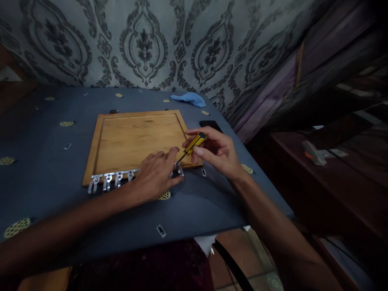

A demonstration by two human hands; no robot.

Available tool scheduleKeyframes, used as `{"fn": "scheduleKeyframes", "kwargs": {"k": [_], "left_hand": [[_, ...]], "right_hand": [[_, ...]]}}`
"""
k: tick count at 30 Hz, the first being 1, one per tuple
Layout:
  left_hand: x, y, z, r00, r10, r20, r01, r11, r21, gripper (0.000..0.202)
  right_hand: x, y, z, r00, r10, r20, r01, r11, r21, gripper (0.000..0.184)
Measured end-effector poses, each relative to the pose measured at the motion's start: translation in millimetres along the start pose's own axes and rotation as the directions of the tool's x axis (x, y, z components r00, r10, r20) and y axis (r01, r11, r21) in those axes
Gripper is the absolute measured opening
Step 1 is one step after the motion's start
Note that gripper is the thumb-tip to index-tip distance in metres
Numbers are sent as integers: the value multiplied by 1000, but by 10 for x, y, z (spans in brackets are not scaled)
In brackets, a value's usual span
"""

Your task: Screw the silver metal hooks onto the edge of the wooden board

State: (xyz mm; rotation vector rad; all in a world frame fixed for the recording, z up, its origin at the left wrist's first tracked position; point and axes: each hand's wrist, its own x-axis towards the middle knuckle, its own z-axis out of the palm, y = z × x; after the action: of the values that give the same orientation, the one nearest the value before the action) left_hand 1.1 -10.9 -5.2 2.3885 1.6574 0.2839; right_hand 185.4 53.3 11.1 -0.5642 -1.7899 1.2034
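A framed wooden panel (136,139) lies flat on the cloth-covered table. Along its near edge runs a metal hook rack (113,175) with several hooks that stick out past the wood. My right hand (216,151) grips a yellow and black screwdriver (195,142), tilted so that its tip meets the rack's right end. Palm down, my left hand (156,173) lies over the rack's middle and right part, hiding some hooks, with its fingers close to the screwdriver tip. Whether a screw sits under the tip is too small to tell.
A blue cloth (189,99) and a black phone-like object (211,125) lie beyond the panel on the right. A small dark item (114,111) touches the panel's far left side. At right stands a dark red surface (330,182) bearing a whitish tool (314,153).
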Motion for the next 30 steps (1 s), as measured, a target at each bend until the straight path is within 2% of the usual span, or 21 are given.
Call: {"fn": "scheduleKeyframes", "kwargs": {"k": [3, 6, 9, 17, 20, 24, 30], "left_hand": [[-4, -3, 2, 1000, 8, -9, -8, 1000, -4, 55], [-8, -11, 18, 1000, -4, -14, 4, 1000, -7, 56], [-11, -19, 35, 1000, 2, -18, -2, 1000, -5, 58], [-2, -27, 35, 1000, 12, -5, -12, 1000, 0, 56], [-2, -33, 43, 999, 26, -19, -26, 1000, 4, 55], [-4, -34, 55, 999, 16, -30, -16, 1000, 6, 56], [0, -21, 53, 1000, 16, -23, -16, 1000, -1, 61]], "right_hand": [[-2, -9, -25, 999, -16, 51, 17, 1000, -11, 27], [-5, 10, -18, 999, -32, -18, 32, 999, -35, 23], [-5, 28, -1, 997, -16, -69, 15, 1000, -15, 28], [14, -23, -48, 999, -28, 46, 28, 1000, 3, 33], [19, -8, -43, 1000, -15, -13, 15, 1000, 9, 25], [23, 9, -38, 996, -6, -85, 11, 998, 59, 28], [7, -42, -110, 1000, 18, 14, -19, 999, 27, 31]]}}
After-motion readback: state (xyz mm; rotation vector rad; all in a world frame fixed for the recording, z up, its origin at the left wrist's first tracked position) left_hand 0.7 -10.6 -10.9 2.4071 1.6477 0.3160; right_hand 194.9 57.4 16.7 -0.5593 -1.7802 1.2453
